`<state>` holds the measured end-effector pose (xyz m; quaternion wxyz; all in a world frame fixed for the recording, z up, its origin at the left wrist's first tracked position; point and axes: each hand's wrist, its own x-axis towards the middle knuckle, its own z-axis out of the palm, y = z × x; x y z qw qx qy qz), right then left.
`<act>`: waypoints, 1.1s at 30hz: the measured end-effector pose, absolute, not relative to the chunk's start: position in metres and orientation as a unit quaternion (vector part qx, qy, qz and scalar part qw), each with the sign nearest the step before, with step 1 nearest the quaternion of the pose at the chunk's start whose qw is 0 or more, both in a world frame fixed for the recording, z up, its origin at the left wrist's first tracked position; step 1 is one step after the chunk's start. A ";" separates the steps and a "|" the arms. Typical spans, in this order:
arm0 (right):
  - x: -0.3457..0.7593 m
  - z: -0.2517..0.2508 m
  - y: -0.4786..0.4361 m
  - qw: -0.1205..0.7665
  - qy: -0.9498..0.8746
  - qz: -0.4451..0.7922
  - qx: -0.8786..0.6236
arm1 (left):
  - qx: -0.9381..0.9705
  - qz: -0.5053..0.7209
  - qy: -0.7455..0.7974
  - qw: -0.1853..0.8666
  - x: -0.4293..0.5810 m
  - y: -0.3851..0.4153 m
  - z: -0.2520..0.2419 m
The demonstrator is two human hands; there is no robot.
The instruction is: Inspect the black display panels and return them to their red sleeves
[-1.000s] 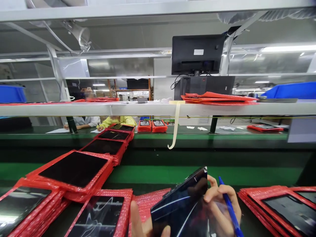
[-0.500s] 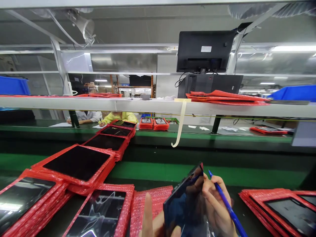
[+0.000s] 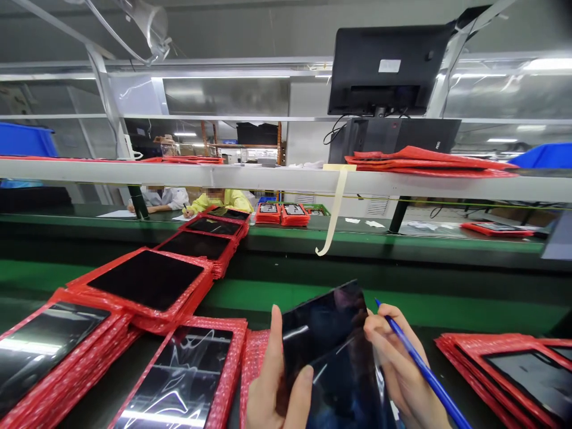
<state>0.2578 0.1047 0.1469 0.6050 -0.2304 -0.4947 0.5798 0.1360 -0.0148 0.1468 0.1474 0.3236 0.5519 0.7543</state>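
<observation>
Both hands hold one dark glass panel (image 3: 333, 351) up off the green belt (image 3: 402, 298), low in the middle of the view. The left hand (image 3: 272, 381) grips its edge at about 9 o'clock, thumb on the front and a finger straight up along the side. The right hand (image 3: 393, 357) holds the edge at 3 o'clock and also pinches a blue pen (image 3: 424, 372). The pen tip sits very near the shiny face, so it could scratch or mark it. The panel is tilted and held only at its sides, so it might slip onto the red bubble-wrap trays (image 3: 187, 381) at 8 o'clock.
</observation>
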 end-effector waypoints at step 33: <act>0.263 0.147 0.117 0.619 -0.335 0.695 -0.150 | 0.207 0.833 0.336 0.388 0.109 -0.008 0.164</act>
